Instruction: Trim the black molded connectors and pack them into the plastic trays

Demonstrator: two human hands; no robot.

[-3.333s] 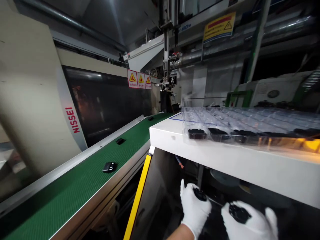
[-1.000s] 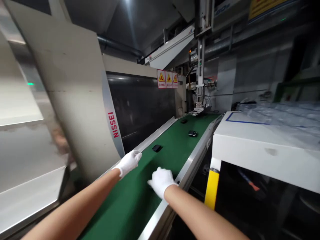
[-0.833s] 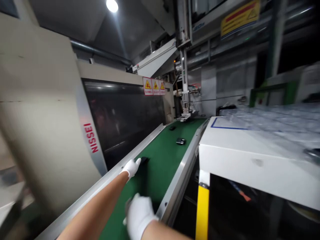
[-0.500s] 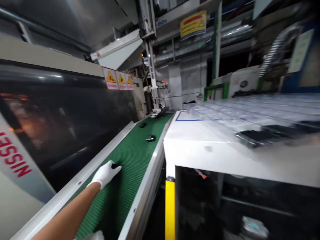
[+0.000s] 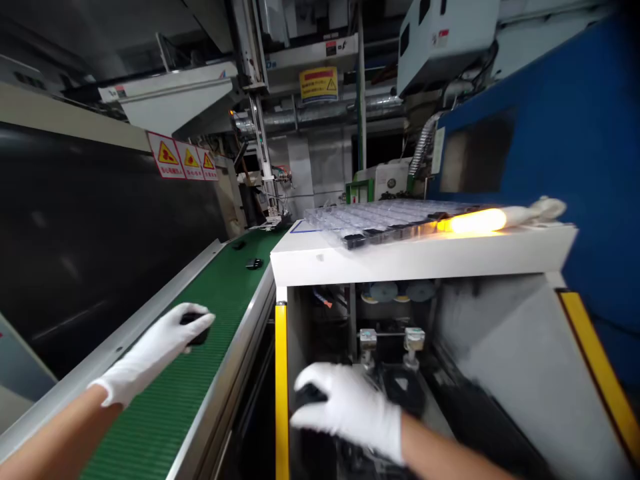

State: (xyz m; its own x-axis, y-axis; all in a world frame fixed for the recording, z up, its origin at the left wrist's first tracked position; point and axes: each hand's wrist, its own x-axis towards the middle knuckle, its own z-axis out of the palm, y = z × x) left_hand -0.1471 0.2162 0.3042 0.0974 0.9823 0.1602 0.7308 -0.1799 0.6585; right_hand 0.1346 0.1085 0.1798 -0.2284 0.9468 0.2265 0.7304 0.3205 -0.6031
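- White-gloved left hand [image 5: 153, 350]: grip closed on a small black plastic part [image 5: 194, 328], held just above the green conveyor belt [image 5: 165, 413].
- White-gloved right hand [image 5: 350, 413]: grip closed over a dark part [image 5: 309, 395] inside the machine opening, beside a yellow post [image 5: 281, 393].
- Clear plastic compartment tray [image 5: 380, 220] on the white bench [image 5: 320, 263], black parts along its near edge.

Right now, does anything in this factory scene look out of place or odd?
One thing stands out: a bright orange-yellow glare along the right end of the clear plastic tray on the white bench. Nothing else nearby glows so strongly. It may be a reflection, but I cannot tell. Nothing looks spilled or broken.
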